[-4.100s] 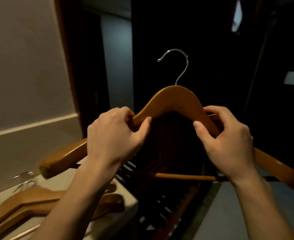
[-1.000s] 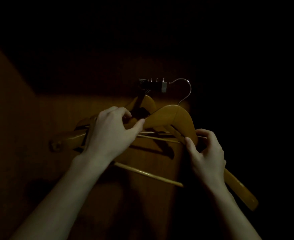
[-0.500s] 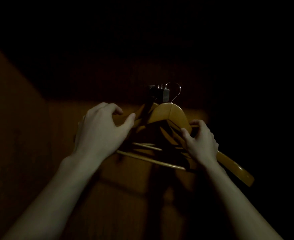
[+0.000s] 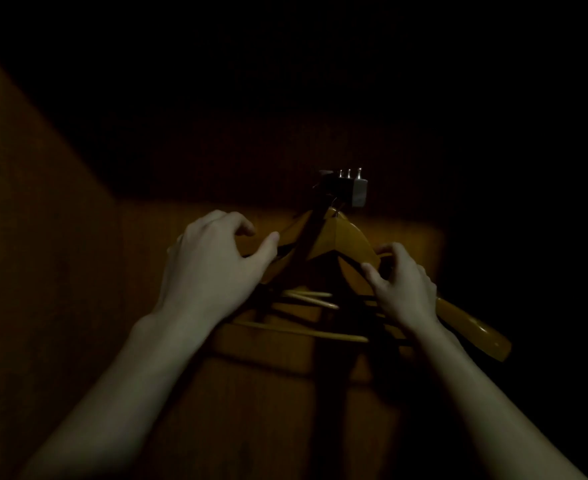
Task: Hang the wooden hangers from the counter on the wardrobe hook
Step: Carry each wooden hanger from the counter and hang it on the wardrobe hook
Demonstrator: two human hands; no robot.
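Observation:
Inside a dark wardrobe, a metal wardrobe hook [image 4: 354,188] juts from the wooden back panel. The wooden hanger [image 4: 346,237] I brought hangs under it, its wire hook lost in shadow at the metal piece. My right hand [image 4: 405,287] pinches the hanger's right arm between thumb and fingers. My left hand [image 4: 213,268] lies over the left arm with its thumb and fingers spread and loose. Behind it hang other wooden hangers [image 4: 315,297], of which only the pale crossbars show.
The wardrobe's wooden side wall [image 4: 43,237] stands close on the left and the back panel [image 4: 268,375] is straight ahead. A dark strap or bar [image 4: 311,233] slants down from the hook. Everything above and to the right is black.
I carried the hanger from the counter into the wardrobe. Over the last second it moved up to the hook, its wire hook went over it, and my left hand loosened.

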